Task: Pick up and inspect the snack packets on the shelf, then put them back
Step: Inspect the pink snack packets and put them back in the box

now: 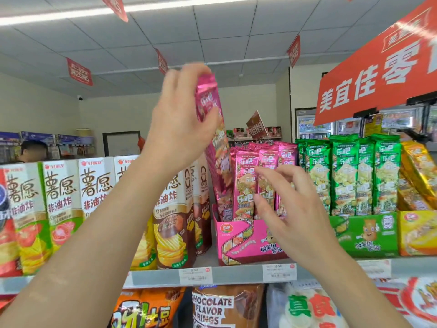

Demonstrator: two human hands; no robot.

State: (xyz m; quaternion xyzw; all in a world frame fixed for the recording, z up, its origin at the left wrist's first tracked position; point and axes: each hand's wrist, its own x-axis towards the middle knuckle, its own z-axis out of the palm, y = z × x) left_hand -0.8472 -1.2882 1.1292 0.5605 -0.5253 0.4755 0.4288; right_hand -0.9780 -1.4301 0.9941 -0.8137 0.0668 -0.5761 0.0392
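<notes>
My left hand (182, 119) grips the upper part of a long pink snack packet (216, 152), which is tilted and blurred, its lower end at the left side of the pink display box (238, 242) on the shelf. Several more pink packets (267, 176) stand upright in that box. My right hand (290, 209) hovers in front of those packets with fingers spread and loosely bent, holding nothing.
Tall white potato-crisp boxes (61, 204) stand left of the pink box. A green box of green packets (350, 176) and gold packets (418, 181) stand to the right. Price tags (279, 272) line the shelf edge, with bagged snacks (212, 308) below. A red sign (378, 74) hangs overhead.
</notes>
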